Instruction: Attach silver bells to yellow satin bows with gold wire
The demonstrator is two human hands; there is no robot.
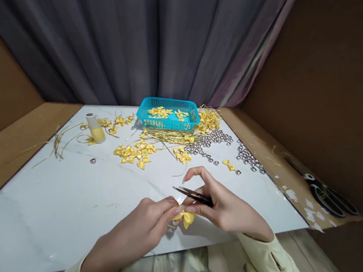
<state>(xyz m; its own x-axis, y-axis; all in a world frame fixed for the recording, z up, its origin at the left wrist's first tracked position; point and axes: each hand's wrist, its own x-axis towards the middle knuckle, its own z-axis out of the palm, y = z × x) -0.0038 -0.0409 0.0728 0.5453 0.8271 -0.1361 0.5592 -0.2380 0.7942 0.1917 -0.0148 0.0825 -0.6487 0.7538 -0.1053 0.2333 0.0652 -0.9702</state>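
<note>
**Hands Working a Yellow Bow at the Near Board Edge**

The left hand (146, 228) is pinching a yellow ribbon bow (185, 217) between closed fingertips, just above the white board (61, 212). The right hand (221, 204) is gripping small dark scissors (193, 195), blades nearly closed, beside the bow.

Premises present as a makeshift home craft station. A white marble-patterned board (61, 208) lies over a wooden table (10, 143), screened by a grey curtain (130, 41) and brown cardboard panels (328, 91). Supplies lie loose: yellow ribbon bows (135, 152), silver beads (213, 139), a turquoise basket (168, 120), black scissors (331, 195).
</note>
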